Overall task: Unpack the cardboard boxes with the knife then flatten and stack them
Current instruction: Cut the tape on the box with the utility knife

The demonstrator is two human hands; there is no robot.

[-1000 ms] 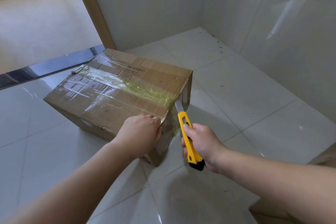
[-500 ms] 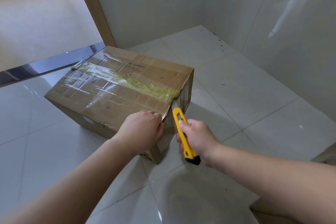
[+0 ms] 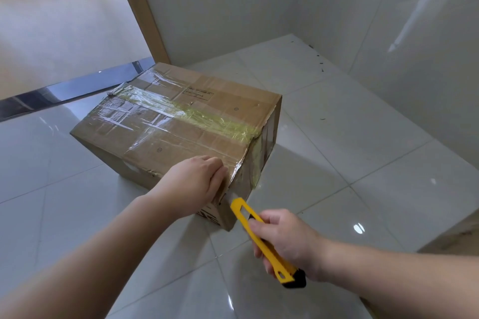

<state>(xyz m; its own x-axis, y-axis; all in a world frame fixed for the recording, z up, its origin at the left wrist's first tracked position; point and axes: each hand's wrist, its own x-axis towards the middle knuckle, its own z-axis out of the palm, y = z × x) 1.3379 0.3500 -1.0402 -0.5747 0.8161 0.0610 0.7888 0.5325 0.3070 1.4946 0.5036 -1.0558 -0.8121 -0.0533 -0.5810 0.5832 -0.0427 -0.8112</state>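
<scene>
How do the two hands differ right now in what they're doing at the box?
The left hand rests on the near top edge of the taped brown cardboard box, fingers curled over that edge; the right hand is off the box, wrapped round the yellow utility knife.
The left hand sits higher and farther, the right lower and nearer the camera.
Both are bare and work at the box's near corner, above the glossy white tiled floor.

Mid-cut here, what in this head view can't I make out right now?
- Knife blade tip: head view, barely visible against the glossy taped end of the cardboard box, so cut depth is unreadable.
- Left hand fingertips: curled over the box's near edge, out of sight.
- Box contents: flaps still taped shut.
- Printed label: too small to read.
- Brown object at the right edge: cut off by the frame.
- Right hand palm: hidden behind the handle.
</scene>
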